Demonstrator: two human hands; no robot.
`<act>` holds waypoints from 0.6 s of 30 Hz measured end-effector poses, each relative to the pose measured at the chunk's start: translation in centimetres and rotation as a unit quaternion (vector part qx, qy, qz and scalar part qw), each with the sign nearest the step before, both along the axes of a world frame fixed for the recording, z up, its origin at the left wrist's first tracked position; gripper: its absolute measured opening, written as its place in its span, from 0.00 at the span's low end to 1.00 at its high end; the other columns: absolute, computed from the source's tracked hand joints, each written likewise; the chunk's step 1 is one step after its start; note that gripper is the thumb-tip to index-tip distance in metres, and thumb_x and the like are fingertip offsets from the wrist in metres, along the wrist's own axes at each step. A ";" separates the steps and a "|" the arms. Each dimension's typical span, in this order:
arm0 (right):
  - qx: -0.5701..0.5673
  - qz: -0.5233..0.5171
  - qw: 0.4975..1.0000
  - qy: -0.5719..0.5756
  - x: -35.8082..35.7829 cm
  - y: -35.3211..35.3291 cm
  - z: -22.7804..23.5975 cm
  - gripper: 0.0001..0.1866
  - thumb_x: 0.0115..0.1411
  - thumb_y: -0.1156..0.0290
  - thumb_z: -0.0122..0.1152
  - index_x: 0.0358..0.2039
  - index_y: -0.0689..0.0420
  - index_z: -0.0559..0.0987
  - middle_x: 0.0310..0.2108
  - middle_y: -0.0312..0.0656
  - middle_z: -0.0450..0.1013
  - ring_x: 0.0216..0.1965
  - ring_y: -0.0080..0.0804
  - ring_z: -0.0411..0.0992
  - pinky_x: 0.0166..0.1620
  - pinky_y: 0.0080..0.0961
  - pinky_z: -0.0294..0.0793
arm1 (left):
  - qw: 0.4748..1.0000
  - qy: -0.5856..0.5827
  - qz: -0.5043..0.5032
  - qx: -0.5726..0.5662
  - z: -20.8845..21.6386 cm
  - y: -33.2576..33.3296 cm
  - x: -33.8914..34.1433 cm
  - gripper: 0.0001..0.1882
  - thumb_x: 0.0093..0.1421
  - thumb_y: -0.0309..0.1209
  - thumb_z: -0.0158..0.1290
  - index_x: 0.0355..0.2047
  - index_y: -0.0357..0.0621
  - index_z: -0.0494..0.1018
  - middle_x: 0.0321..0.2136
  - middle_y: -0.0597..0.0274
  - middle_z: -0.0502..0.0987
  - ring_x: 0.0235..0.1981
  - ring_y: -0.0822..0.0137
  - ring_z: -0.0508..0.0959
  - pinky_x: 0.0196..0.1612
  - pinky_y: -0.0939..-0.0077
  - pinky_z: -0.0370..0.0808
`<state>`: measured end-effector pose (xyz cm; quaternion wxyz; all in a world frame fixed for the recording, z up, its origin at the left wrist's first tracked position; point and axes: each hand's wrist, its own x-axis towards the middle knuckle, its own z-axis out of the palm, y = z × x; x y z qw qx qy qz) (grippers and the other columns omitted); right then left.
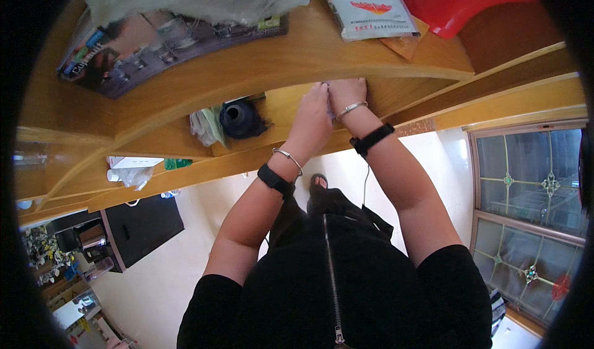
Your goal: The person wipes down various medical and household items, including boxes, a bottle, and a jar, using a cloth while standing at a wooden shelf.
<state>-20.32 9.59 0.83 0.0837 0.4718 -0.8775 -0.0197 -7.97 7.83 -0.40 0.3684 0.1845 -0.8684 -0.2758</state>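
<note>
My left hand (314,117) and my right hand (348,94) are close together inside a lower compartment of the wooden shelf unit (291,58). Both have their fingers curled in, and the upper board's edge partly hides the fingertips. A sliver of something pale lilac (331,105) shows between them; its kind cannot be made out. Left of my left hand stands a dark blue round vase (241,119) with a narrow open mouth. Beside it lies a crumpled pale plastic bag (207,126).
The upper shelf bears a picture-printed box (167,52) under clear plastic wrap (204,0), a white packet (371,9) and a red plastic item (464,3). A white box (135,162) sits lower left. A black cabinet (145,231) and glass-paned doors (532,182) flank the floor.
</note>
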 end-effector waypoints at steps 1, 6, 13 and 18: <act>0.009 0.024 1.000 -0.001 0.6 0.9 -0.4 0.10 0.54 0.66 0.51 0.32 0.51 0.80 0.35 0.39 0.75 0.41 0.35 0.70 0.43 0.37 0.68 | 0.999 -0.010 -0.010 0.039 0.2 0.2 0.3 0.21 0.51 0.19 0.42 0.48 0.31 0.62 0.46 0.37 0.66 0.49 0.44 0.66 0.53 0.59 0.63; -0.110 0.169 0.977 -0.062 1.7 2.3 -2.0 0.10 0.54 0.69 0.49 0.31 0.47 0.80 0.31 0.37 0.73 0.37 0.33 0.70 0.40 0.33 0.70 | 0.975 -0.023 -0.052 0.215 2.3 0.1 1.6 0.29 0.50 0.17 0.43 0.55 0.29 0.56 0.54 0.34 0.61 0.57 0.43 0.61 0.61 0.61 0.56; -0.014 0.045 0.996 -0.073 -2.6 -3.5 -3.9 0.14 0.57 0.64 0.47 0.40 0.48 0.79 0.45 0.44 0.73 0.47 0.41 0.70 0.46 0.43 0.68 | 0.994 -0.074 0.009 0.084 0.1 0.0 1.3 0.30 0.49 0.15 0.43 0.56 0.29 0.54 0.57 0.37 0.58 0.59 0.44 0.58 0.61 0.61 0.56; 0.013 0.083 0.996 -0.004 -5.3 -4.4 -7.1 0.16 0.58 0.64 0.46 0.43 0.51 0.79 0.47 0.47 0.72 0.50 0.43 0.69 0.49 0.42 0.67 | 0.992 -0.100 0.006 0.078 -0.9 0.9 2.5 0.31 0.47 0.13 0.42 0.55 0.29 0.55 0.57 0.36 0.57 0.59 0.44 0.58 0.61 0.61 0.56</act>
